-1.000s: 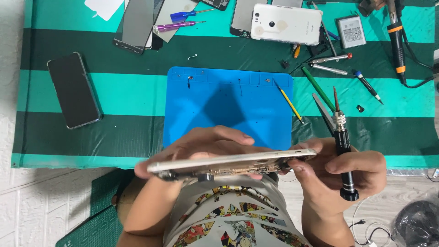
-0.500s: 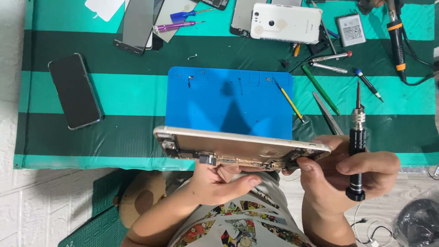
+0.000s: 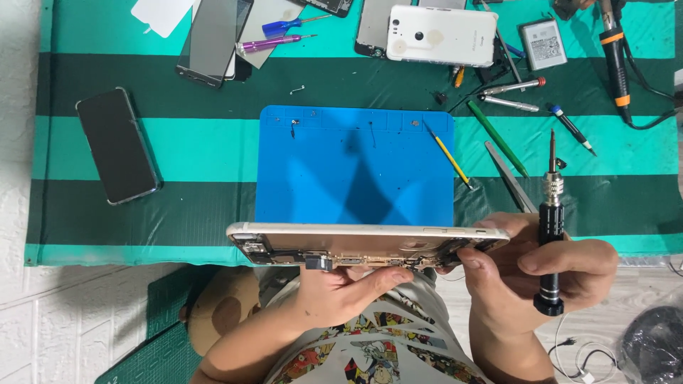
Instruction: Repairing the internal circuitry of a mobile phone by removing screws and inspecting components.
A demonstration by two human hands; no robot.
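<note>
- The phone [image 3: 356,238] is a flat gold metal shell with rounded corners, held on edge so its long smooth side faces up and its open inner side, with small dark parts and connectors, faces the person
- The left hand [image 3: 341,288] comes up from below, palm up, its grip clasped on the phone's lower middle, fingers curled against the open side
- The right hand [image 3: 548,274] has its grip closed on the phone's right end with thumb and fingertips, and also clamps a screwdriver [image 3: 550,235] against the palm
- The screwdriver is slim, with a black ribbed handle, a knurled silver collar and a thin dark tip pointing away from the person, upright above the right grip
- Just beyond both grips lies a smooth blue mat [image 3: 356,163], rectangular with rounded corners, on a table [image 3: 213,153] covered in green striped cloth
- Far left of the left grip lies a glossy black phone [image 3: 117,146]; well beyond the right grip lie a white phone [image 3: 441,35] and thin pen-like tools [image 3: 498,139]
</note>
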